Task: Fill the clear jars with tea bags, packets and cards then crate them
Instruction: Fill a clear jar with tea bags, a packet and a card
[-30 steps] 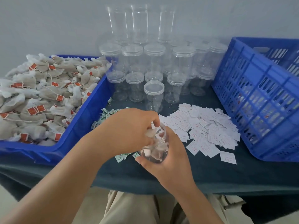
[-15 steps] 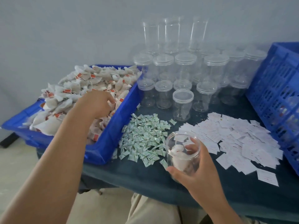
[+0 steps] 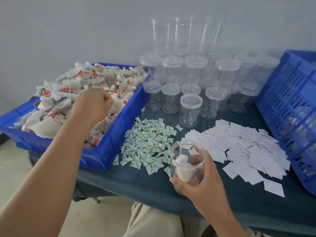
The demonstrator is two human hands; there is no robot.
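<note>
My right hand (image 3: 200,180) grips an open clear jar (image 3: 187,161) near the table's front edge; a few white tea bags lie inside it. My left hand (image 3: 93,104) reaches into the blue tray (image 3: 109,146) heaped with tea bags (image 3: 71,93), its fingers curled on the pile and pinching a tea bag. A pile of small green packets (image 3: 148,142) lies between tray and jar. White cards (image 3: 242,149) are spread to the right. The blue slatted crate (image 3: 290,106) stands at the far right with filled jars dimly showing inside.
Several lidded empty jars (image 3: 190,110) stand in rows at the back of the dark cloth-covered table (image 3: 136,182), with three tall open jars (image 3: 181,35) behind them against the wall. My lap shows below the table edge.
My left hand left the jar's mouth and moved left into the tea bag tray. The view swung left. The right hand kept hold of the jar.
</note>
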